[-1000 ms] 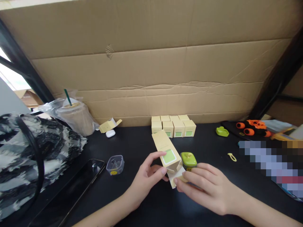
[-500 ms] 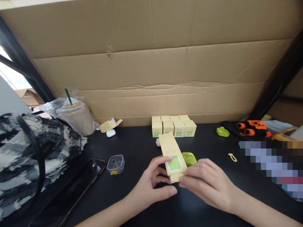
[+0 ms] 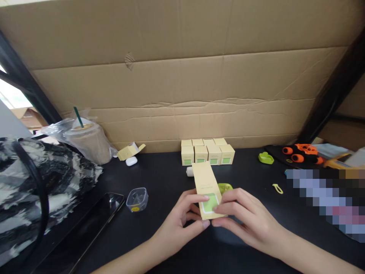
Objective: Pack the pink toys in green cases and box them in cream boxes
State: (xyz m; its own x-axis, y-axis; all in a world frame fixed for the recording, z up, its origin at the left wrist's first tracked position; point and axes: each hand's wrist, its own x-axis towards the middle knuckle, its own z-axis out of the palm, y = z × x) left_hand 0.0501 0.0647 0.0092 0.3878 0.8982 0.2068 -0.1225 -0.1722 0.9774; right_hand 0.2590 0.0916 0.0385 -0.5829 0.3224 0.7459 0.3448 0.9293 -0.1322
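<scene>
Between my two hands is a flattened-looking cream carton [image 3: 204, 179] with a green label, tilted with its far end away from me. My left hand [image 3: 185, 217] grips its near left side, fingers on top and thumb below. At the near right corner, my right hand [image 3: 248, 217] pinches the carton with fingers over the label and thumb at the edge. Behind the carton, a green plastic piece [image 3: 225, 187] is partly hidden by it and my right hand. A small white cylinder [image 3: 189, 172] pokes out on the carton's left.
Several small cream boxes [image 3: 208, 155] stand in two rows at the back. A clear tub [image 3: 137, 199], a phone [image 3: 82, 232], a bag [image 3: 42, 198] and a bagged cup [image 3: 88, 140] are left. Rightward are a green dish [image 3: 266, 158], a yellow-green loop [image 3: 277, 188] and an orange-black toy [image 3: 303, 153].
My right fingers have moved from the carton's near end flap onto its label. The near flap that hung down now looks folded in. The view has shifted slightly.
</scene>
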